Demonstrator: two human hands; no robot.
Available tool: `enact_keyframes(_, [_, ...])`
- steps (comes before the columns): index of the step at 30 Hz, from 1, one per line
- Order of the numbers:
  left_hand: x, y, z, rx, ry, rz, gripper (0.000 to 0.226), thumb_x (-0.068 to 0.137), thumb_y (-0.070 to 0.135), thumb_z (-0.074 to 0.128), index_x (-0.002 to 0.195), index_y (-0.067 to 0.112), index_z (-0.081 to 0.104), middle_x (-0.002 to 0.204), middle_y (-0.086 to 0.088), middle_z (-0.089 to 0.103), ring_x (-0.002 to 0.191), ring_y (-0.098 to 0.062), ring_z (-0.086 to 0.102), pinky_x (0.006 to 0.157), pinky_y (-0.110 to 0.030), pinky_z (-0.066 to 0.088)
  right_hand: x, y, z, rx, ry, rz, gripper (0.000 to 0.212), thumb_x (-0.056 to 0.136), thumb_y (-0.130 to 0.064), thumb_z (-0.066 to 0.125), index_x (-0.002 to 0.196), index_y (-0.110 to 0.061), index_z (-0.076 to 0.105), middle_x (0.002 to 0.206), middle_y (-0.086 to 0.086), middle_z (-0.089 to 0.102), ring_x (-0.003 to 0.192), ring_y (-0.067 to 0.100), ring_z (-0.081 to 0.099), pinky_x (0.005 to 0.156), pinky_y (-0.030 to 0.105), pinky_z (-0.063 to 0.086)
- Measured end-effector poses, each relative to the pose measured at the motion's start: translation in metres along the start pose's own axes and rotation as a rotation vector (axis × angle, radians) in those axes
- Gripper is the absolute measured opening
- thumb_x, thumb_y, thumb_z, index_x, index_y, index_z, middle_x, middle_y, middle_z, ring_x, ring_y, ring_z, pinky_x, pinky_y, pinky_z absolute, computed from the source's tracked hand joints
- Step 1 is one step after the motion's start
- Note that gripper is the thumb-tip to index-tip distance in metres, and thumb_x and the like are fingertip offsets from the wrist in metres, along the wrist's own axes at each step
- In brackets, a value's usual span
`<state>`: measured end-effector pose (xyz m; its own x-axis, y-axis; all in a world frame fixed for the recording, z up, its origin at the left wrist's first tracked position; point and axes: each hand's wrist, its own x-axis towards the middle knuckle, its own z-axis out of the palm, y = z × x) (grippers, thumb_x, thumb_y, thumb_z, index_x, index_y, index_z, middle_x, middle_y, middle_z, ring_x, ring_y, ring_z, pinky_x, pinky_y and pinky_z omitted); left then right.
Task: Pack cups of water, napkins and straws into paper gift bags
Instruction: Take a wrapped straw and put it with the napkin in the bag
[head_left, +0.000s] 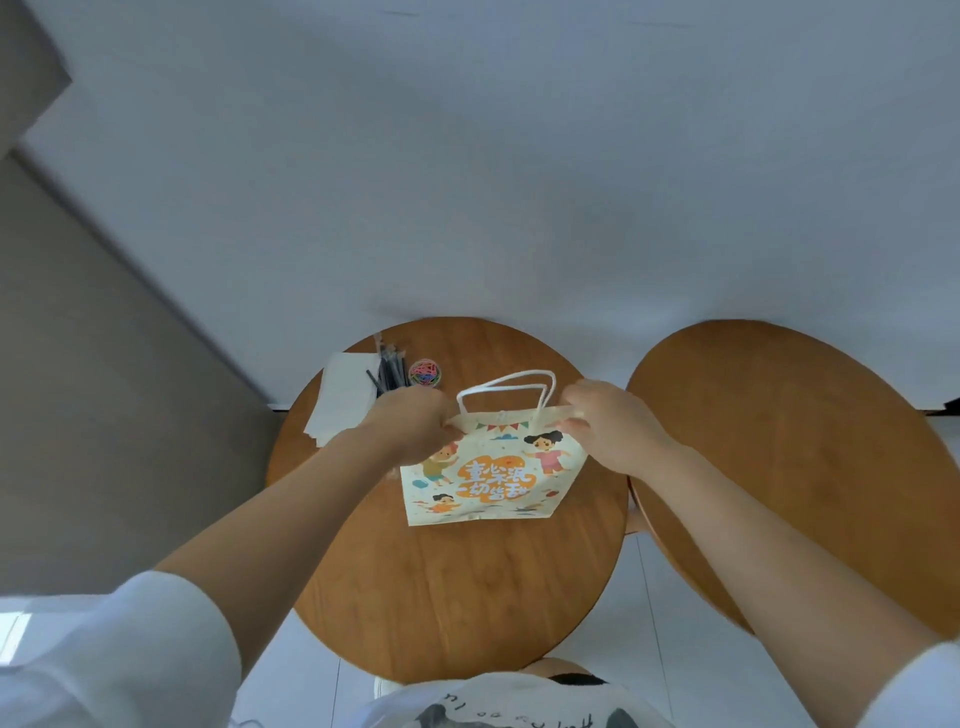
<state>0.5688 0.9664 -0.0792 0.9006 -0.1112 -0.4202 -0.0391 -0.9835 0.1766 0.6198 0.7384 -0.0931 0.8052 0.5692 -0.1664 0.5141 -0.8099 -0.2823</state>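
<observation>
A cream paper gift bag (491, 480) with cartoon children and orange lettering lies flat on the round wooden table (457, 582), its white rope handles pointing away from me. My left hand (410, 428) pinches the bag's top left corner. My right hand (610, 423) pinches the top right corner at the rim. A stack of white napkins (340, 397) lies at the table's far left, with a bundle of dark wrapped straws (388, 371) beside it. No cups of water are in view.
A small clear tub of coloured clips (426, 373) sits behind the bag near the straws. A second round wooden table (795, 457) stands close on the right. Both tables are against a pale wall, over a white tiled floor.
</observation>
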Motion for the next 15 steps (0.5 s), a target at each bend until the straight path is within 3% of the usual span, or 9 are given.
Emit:
enact_keyframes(3, [0.036,0.014,-0.021,-0.012,0.043,-0.005,0.030,0.098,0.034,0.047,0.117,0.020,0.066,0.103,0.000,0.068,0.084,-0.017,0.059,0.070,-0.029,0.049,0.025,0.031,-0.025,0.043,0.021,0.017,0.012,0.094,-0.018,0.049,0.084,-0.011,0.050,0.082,-0.002,0.047,0.076,0.017,0.045,0.053,0.022,0.025])
enact_keyframes(8, [0.103,0.029,-0.042,-0.076,0.080,-0.093,0.028,0.099,0.032,0.046,0.112,0.018,0.066,0.094,-0.001,0.066,0.075,-0.016,0.053,0.057,-0.025,0.035,0.079,0.079,-0.042,0.101,0.011,0.072,0.014,0.094,-0.016,0.051,0.083,-0.008,0.053,0.081,0.003,0.051,0.076,0.021,0.048,0.055,0.026,0.030])
enact_keyframes(12, [0.147,0.033,-0.048,-0.123,0.078,-0.151,0.026,0.099,0.029,0.046,0.104,0.014,0.067,0.083,0.000,0.057,0.077,-0.018,0.051,0.063,-0.027,0.036,0.121,0.107,-0.043,0.151,0.001,0.100,0.014,0.094,-0.015,0.051,0.080,-0.012,0.050,0.077,0.002,0.049,0.073,0.021,0.047,0.052,0.022,0.029])
enact_keyframes(15, [0.171,0.030,-0.050,-0.109,0.089,-0.176,0.025,0.099,0.031,0.046,0.106,0.016,0.065,0.095,-0.003,0.063,0.087,-0.022,0.056,0.068,-0.029,0.040,0.146,0.120,-0.045,0.127,-0.015,0.094,0.016,0.094,-0.014,0.050,0.078,-0.011,0.048,0.071,-0.001,0.044,0.072,0.021,0.045,0.051,0.025,0.027])
